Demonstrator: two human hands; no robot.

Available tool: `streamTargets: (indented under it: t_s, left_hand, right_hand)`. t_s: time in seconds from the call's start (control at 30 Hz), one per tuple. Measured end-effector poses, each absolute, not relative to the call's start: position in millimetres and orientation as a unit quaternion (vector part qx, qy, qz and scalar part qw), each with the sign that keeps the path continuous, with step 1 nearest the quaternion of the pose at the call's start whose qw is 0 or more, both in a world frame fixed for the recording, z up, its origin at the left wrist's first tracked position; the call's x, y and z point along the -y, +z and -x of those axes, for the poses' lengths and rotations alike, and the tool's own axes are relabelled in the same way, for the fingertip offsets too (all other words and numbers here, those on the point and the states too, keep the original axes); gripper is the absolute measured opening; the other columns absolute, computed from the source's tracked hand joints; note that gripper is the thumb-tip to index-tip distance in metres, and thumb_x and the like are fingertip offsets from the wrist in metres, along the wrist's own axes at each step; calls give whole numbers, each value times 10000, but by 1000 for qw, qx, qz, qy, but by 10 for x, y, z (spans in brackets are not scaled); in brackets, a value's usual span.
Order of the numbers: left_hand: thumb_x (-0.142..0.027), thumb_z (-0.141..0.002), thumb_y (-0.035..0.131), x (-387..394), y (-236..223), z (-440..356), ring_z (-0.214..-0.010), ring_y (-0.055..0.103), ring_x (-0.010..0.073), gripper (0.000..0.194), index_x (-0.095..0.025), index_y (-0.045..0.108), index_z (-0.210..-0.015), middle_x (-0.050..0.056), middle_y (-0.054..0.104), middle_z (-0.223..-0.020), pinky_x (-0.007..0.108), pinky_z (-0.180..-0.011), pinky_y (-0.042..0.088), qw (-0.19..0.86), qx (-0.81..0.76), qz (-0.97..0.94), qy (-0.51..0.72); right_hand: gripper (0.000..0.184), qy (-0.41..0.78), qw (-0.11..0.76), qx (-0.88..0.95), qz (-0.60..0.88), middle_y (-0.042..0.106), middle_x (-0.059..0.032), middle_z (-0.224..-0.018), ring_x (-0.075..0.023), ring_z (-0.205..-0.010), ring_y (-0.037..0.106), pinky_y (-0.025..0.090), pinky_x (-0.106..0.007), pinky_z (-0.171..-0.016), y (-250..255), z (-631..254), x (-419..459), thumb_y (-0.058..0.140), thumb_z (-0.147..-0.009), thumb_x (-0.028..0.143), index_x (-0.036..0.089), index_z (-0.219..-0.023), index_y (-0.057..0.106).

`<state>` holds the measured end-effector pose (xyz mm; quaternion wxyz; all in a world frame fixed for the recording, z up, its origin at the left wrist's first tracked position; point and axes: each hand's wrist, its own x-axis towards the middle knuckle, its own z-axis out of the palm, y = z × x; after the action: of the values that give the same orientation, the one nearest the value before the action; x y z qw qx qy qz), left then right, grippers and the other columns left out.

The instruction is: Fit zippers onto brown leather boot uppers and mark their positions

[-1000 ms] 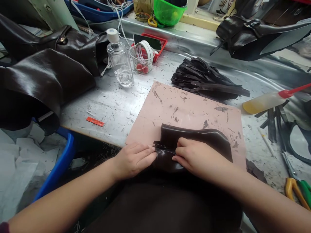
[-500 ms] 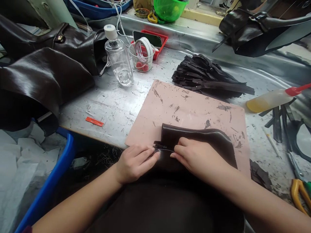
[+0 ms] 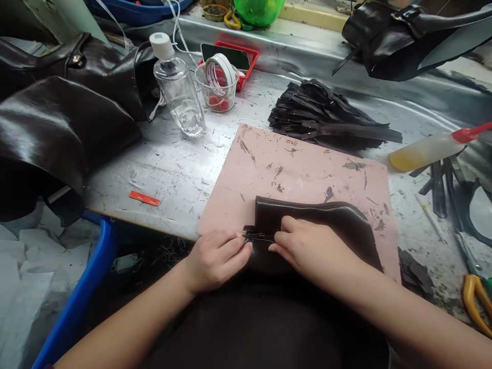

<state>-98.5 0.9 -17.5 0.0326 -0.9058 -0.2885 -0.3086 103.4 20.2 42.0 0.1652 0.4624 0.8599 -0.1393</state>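
Observation:
A dark brown leather piece (image 3: 338,220) with a zipper end (image 3: 255,236) lies on the pink cutting board (image 3: 300,169) at the table's near edge. My left hand (image 3: 215,259) has its fingers curled and pressed against the left end of the zipper. My right hand (image 3: 307,246) pinches the leather along the zipper seam just to the right. The fingertips of both hands lie a few centimetres apart. The leather runs down into my lap.
A pile of dark leather strips (image 3: 326,120) lies behind the board. A clear bottle (image 3: 177,87), a cup with tape (image 3: 219,84), a red tray (image 3: 242,59), a glue bottle (image 3: 430,148), scissors (image 3: 476,302), large leather pieces (image 3: 57,128) and a blue bin (image 3: 80,297) surround the worktable (image 3: 172,169).
Both hands stay on the zipper seam with only slight finger shifts. The view has tilted a little, so the table's objects appear higher and further left.

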Motion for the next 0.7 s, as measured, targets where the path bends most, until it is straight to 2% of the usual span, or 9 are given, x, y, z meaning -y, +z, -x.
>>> streamTargets:
  t_s: [0.13,0.27,0.33,0.43,0.6,0.7]
  left_hand:
    - [-86,-787,488,-19,-161,982,-755,586,164,154,-134,595,-886,47,638,-747,307,-686,515,19,276,911,-306]
    - [-102,-747,422,18,-131,1006,-998,569,224,323,-64,593,-1019,103,650,-1023,356,-905,438,-21,224,942,-248]
    - [-158,-729,392,26,-123,1023,-1072,538,239,412,-57,573,-1085,109,613,-1139,358,-941,401,-44,202,956,-209]
    - [-219,-725,398,15,-112,1027,-1061,541,239,431,-83,575,-1094,105,617,-1136,357,-933,384,-41,198,962,-183]
    - [-402,-822,410,9,-106,967,-1042,540,231,453,-119,559,-1143,78,613,-1158,349,-867,393,7,204,965,-164]
    - [-346,-840,415,35,-118,916,-1002,550,224,383,-139,580,-1117,58,621,-1147,351,-829,393,62,217,962,-151]
  right_hand:
    - [290,-136,164,-861,-462,543,-39,-731,-149,-614,539,304,-253,-482,418,-1032,-207,450,-896,320,190,-718,638]
    - [289,-131,172,-860,-462,548,-41,-729,-155,-630,555,318,-255,-499,417,-1030,-213,449,-899,321,182,-719,627]
    - [287,-127,170,-863,-458,551,-42,-731,-162,-638,564,325,-257,-505,416,-1034,-221,445,-901,325,180,-727,622]
    - [299,-124,172,-865,-455,556,-45,-722,-168,-625,575,330,-263,-506,414,-1029,-236,426,-909,319,173,-730,616]
    - [290,-115,183,-859,-464,568,-61,-716,-173,-629,595,332,-259,-499,397,-938,-250,419,-910,263,156,-731,621]
    - [259,-124,202,-850,-471,588,-73,-779,-185,-661,607,348,-261,-502,446,-947,-272,431,-900,271,159,-779,631]
